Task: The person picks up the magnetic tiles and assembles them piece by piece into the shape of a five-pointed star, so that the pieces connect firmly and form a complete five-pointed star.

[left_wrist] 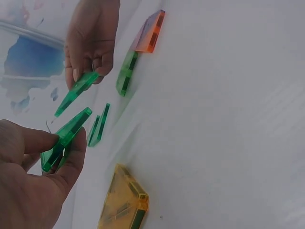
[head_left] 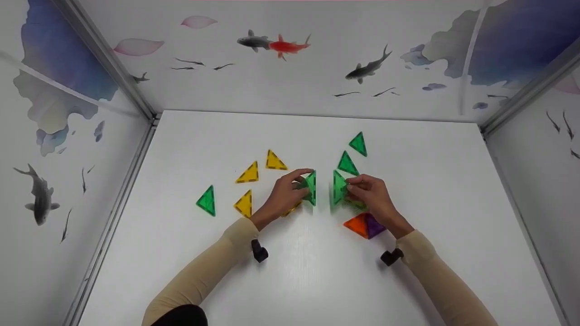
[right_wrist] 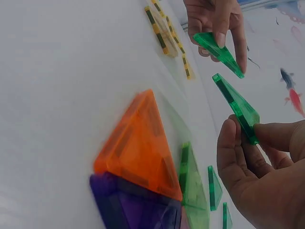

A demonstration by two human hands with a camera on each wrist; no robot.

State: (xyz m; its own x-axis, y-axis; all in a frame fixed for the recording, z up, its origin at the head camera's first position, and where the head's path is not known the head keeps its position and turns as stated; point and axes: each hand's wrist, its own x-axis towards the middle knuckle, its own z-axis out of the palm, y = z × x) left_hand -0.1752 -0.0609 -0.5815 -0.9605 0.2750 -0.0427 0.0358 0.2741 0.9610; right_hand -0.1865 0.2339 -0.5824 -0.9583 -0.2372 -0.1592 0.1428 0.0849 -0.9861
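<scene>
My left hand [head_left: 286,190] pinches a green triangular magnetic tile [head_left: 312,188] between thumb and fingers, held upright above the white table. Facing it across a small gap, a second green triangular tile [head_left: 338,186] is pinched by my right hand [head_left: 370,194]. The left wrist view shows the two tiles [left_wrist: 71,131] apart, edges toward each other. Below the left hand lies a yellow tile [left_wrist: 121,198], partly hidden in the head view. Under the right hand are a light green tile [right_wrist: 193,179], an orange tile [head_left: 357,224] and a purple tile [head_left: 374,227], lying side by side.
Loose yellow triangles [head_left: 275,160] and a green triangle [head_left: 207,201] lie to the left on the table [head_left: 299,280]. Two more green triangles [head_left: 347,163] lie beyond the right hand. Printed panels [head_left: 317,72] wall the table at the back and sides.
</scene>
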